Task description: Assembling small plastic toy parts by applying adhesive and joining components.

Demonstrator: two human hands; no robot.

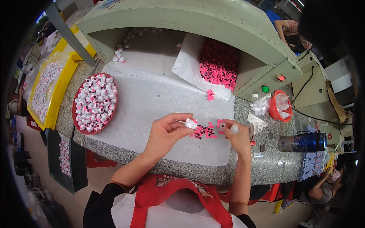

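Note:
My left hand [165, 133] pinches a small white plastic piece [191, 124] between thumb and fingers, above the paper-covered bench. To its right, my right hand [237, 137] has its fingers drawn together beside small pink bits. A blurred whitish thing [234, 129] shows at those fingers; its kind and any other held part cannot be made out. Between and below the hands lies a loose pile of small pink and black pieces [205, 131] on the white paper sheet [152, 110].
A red basket [74, 118] of white-and-pink pieces stands left, near a yellow tray [57, 102]. A green metal hood [182, 17] spans the back, over a heap of pink pieces [218, 70]. At right are a red cup [274, 114] and a blue-and-silver bottle [304, 142].

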